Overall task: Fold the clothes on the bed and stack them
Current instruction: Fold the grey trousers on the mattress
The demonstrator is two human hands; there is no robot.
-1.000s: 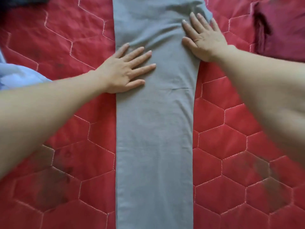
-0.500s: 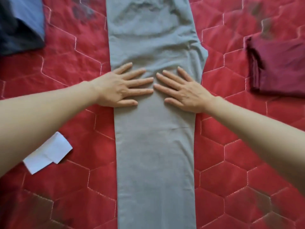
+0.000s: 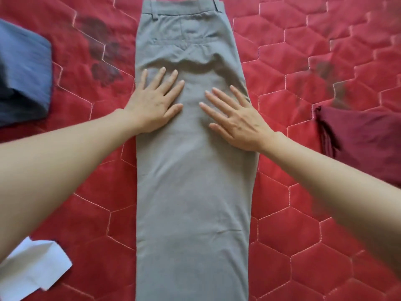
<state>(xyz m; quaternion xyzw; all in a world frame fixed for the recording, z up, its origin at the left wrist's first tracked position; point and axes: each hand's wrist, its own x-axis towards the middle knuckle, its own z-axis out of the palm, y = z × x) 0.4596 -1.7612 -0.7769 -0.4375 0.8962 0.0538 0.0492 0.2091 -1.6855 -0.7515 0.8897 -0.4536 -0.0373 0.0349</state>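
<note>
The grey trousers (image 3: 193, 170) lie in the middle of the frame, on the red quilted bed cover (image 3: 303, 224). They are folded lengthwise, one leg on the other, so they make one long strip from the top edge of the picture down to the bottom edge. The waistband with its belt loops is at the top, and under it I see a back pocket. Between the pocket and my hands the cloth has some soft wrinkles.

My left hand (image 3: 155, 105) lies flat on the trousers, a little above the centre of the frame, on the left side of the strip. Its fingers are straight and a little spread, pointing up, and the heel of the hand reaches the left edge of the cloth. My right hand (image 3: 236, 118) lies flat too, just beside the left one, on the right side of the strip. Its fingers are straight and spread, pointing to the upper left. Both hands press on the cloth with the palm and hold nothing. The two hands are near each other but do not touch.

At the left edge of the frame, in the upper part, lies a blue folded garment (image 3: 23, 72). At the right edge, in the middle, lies a dark red folded garment (image 3: 364, 140). In the lower left corner is a white piece of paper (image 3: 32, 272), partly under my left forearm.
</note>
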